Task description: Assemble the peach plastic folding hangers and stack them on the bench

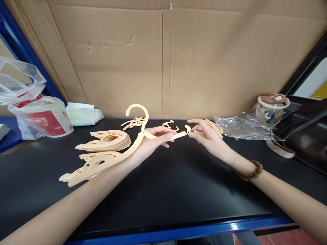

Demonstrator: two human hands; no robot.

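Note:
My left hand [154,140] is closed round one arm of a cream plastic folding hanger [133,148]. The hanger's hook points up, and its other arm stretches down to the left over my forearm. Fingers and thumb pinch the short arm, whose holed end juts out to the right. Just beyond that end, my right hand [207,139] pinches a small curved cream piece [188,129] between thumb and fingertips. A narrow gap separates the piece from the hanger's end. Part of the piece is hidden by the fingers.
Stacked cream hanger parts [112,144] lie on the left of the black table [163,200]. Small cream pieces [134,123], loose hooks [168,125] and long strips [215,127] lie behind. Further out are a bagged tub [48,117], tissue pack [84,115], clear plastic wrap [240,127], lidded cup [270,112] and black bag [306,132].

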